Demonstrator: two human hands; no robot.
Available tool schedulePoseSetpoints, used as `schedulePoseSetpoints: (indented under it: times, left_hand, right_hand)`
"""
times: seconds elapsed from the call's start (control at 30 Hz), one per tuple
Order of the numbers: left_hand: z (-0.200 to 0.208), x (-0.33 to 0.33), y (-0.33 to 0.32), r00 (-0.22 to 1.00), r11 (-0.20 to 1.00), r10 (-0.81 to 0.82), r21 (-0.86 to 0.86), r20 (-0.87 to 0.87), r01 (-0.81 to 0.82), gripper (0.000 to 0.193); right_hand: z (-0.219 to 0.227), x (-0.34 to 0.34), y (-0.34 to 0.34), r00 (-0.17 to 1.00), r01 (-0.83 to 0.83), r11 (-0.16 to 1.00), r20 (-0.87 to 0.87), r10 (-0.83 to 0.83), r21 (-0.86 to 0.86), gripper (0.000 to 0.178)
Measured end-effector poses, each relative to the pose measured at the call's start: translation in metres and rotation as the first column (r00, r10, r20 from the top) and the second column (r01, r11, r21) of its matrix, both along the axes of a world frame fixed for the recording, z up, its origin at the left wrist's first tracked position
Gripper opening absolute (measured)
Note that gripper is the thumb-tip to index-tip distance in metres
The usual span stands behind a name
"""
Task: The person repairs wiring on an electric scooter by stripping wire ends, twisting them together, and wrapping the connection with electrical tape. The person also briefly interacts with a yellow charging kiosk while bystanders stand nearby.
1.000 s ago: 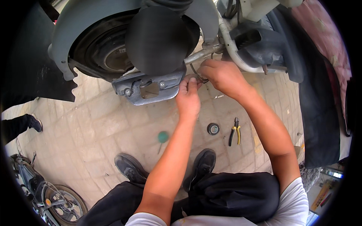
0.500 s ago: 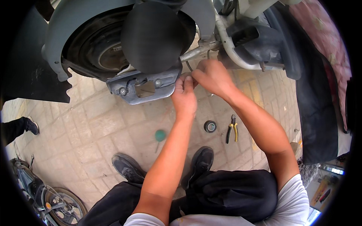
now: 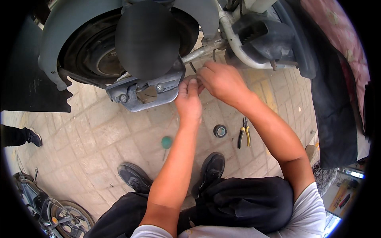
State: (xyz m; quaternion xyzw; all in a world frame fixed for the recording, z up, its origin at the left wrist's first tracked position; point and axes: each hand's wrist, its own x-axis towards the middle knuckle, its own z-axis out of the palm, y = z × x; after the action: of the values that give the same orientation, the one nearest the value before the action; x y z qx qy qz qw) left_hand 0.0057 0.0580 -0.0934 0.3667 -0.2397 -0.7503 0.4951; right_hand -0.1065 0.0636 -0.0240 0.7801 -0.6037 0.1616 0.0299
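Note:
A thin black cable (image 3: pixel 192 67) hangs from beneath the scooter's pale metal frame tube (image 3: pixel 204 50) and runs down to my fingers. My left hand (image 3: pixel 189 99) is closed in a pinch around the cable's lower end, thumb on top, beside the grey plastic bracket (image 3: pixel 152 104). Just to its right, my right hand (image 3: pixel 222 81) is also closed, its fingertips meeting the left ones at the cable. Whatever small part lies between the fingertips is hidden. Left of both hands are the scooter's wheel (image 3: pixel 105 59) and grey fender (image 3: pixel 59 37).
On the paving lie yellow-and-black pliers (image 3: pixel 244 133), a black tape roll (image 3: pixel 220 131) and a screwdriver with a green round handle (image 3: pixel 166 142). A two-wheeler (image 3: pixel 65 218) stands lower left. Another person's shoe (image 3: pixel 34 137) is at far left. A dark cover (image 3: pixel 333 111) hangs at right.
The scooter and the things on the ground have shifted slightly left in the view. My right hand has turned a little, with its fingers still close to my left hand's.

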Motion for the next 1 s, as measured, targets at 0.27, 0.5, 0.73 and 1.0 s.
schedulePoseSetpoints:
  times: [0.27,0.5,0.73,1.0]
  left_hand:
    - [-0.004,0.0,-0.001,0.994,1.0,-0.007,0.004,0.108,0.007,0.015]
    - [-0.001,0.001,-0.001,0.944,0.994,0.037,-0.108,0.328,-0.002,0.019]
    - [0.02,-0.01,0.0,0.837,0.985,0.123,-0.17,0.533,-0.036,0.018]
    - [0.014,-0.014,-0.004,0.959,0.996,0.072,0.034,0.273,-0.084,0.011]
  right_hand:
    - [-0.009,0.017,-0.003,0.97,0.225,0.974,-0.1,-0.223,0.016,0.016]
    - [0.004,-0.009,0.016,0.933,0.314,0.942,0.147,-0.329,0.115,0.016]
    - [-0.009,-0.003,0.051,0.907,0.307,0.943,0.262,-0.33,0.128,0.031]
    - [-0.049,-0.014,0.035,0.857,0.3,0.954,0.439,-0.269,-0.001,0.021]
